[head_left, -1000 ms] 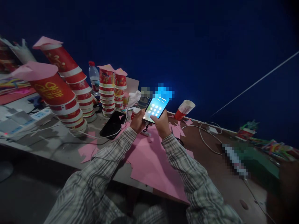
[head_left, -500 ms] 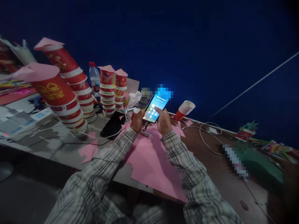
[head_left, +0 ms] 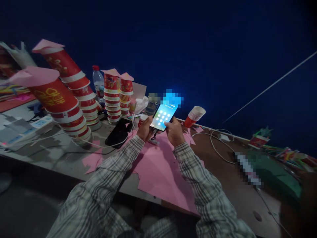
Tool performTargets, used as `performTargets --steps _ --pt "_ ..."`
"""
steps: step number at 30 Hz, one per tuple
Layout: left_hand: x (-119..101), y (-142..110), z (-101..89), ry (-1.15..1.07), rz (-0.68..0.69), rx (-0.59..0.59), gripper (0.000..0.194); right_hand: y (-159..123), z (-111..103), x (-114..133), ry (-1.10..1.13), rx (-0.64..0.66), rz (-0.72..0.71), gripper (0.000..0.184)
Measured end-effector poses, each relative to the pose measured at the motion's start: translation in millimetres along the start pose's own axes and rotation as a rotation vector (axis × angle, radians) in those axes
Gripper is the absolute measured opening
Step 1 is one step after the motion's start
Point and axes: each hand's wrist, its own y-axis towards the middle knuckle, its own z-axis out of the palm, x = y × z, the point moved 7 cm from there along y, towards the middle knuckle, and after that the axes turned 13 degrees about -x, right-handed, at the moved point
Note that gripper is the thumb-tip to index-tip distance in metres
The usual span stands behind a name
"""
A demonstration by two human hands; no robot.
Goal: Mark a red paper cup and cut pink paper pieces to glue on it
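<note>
Held up over the table is a smartphone (head_left: 162, 116) with a lit blue screen showing a number keypad; its top part is blurred out. My left hand (head_left: 145, 130) grips the phone's left lower edge, thumb along the side. My right hand (head_left: 175, 132) closes round the right lower edge, its thumb near the bottom of the keypad. A cable and a dark strap hang from the phone's lower end. Beneath my forearms lies a large pink paper sheet (head_left: 160, 172). Just left of my left hand stands a small red cup (head_left: 142, 120), partly hidden.
Towers of red paper cups (head_left: 65, 112) with pink tops stand at the left, near a plastic bottle (head_left: 98, 82). A second black phone (head_left: 117, 134) lies on the table. Nested cups (head_left: 194, 115) lean at the back right. A power strip (head_left: 29, 130) and white cables (head_left: 219, 150) lie about.
My right thumb moved up onto the middle of the keypad, then back down to its lower right. The phone stays between both hands.
</note>
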Motion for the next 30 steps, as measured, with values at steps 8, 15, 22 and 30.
performTargets --steps 8,15,22,30 --pt "-10 -4 0.6 0.178 0.011 -0.075 0.033 38 -35 76 -0.011 -0.139 -0.081 0.038" --pt "-19 -4 -0.8 0.549 0.150 -0.020 0.028 67 -33 87 -0.614 -0.057 0.105 0.051" --pt "-15 -4 -1.6 0.724 0.138 0.057 0.030 69 -50 44 -0.558 -0.067 0.395 0.042" --pt "-58 -16 7.5 0.910 0.690 -0.125 0.025 77 -84 16 -0.374 -0.210 0.456 0.037"
